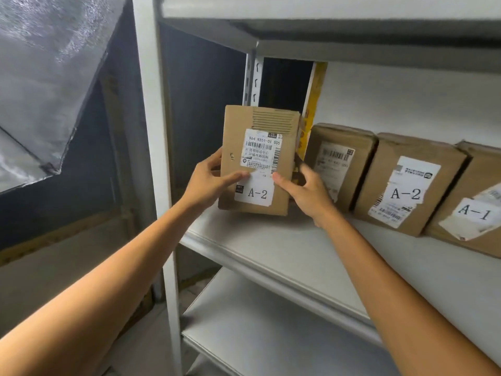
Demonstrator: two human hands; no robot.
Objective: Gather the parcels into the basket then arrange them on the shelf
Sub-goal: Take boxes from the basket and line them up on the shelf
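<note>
Head view: the box (257,161) is held upright above the shelf (284,248), at nine o'clock of the row (406,183). It is clamped at its side edges by the left hand (206,183) and right hand (306,188). It is judged light and stiff, best gripped by the edges.

Held parcel (259,161): brown cardboard; ridged corrugation stripes exposed at top right. Shipping label (262,151): white w/ black barcodes & print. A-2 sticker (256,193): white, black chars. Second parcel (339,164), third parcel (409,183), fourth parcel (474,207): brown; labels white w/ black print. Shelf (271,240): plain pale grey-white. Strip (315,93) at rear: yellow w/ reddish marks. Foil sheet (48,77): silver, crinkled sheen. Wall (206,104): dark blue-grey.
</note>
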